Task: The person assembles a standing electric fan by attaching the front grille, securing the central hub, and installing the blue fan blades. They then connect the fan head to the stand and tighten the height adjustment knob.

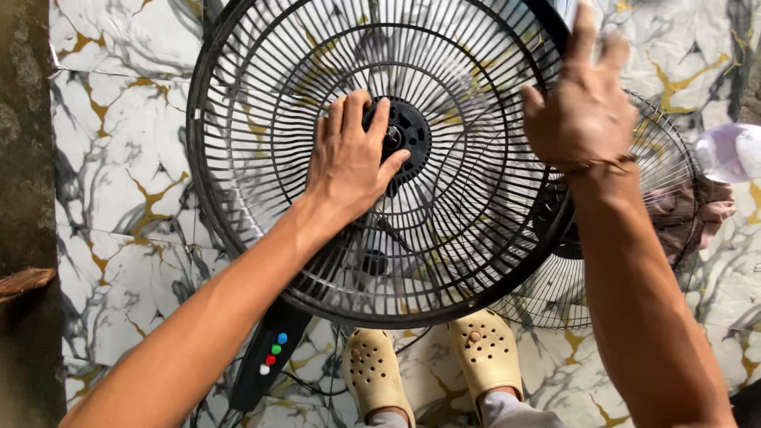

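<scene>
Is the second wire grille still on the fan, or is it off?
Off. The second wire grille lies flat on the marble floor, behind the right hand, apart from the black guard that the left hand touches.
</scene>
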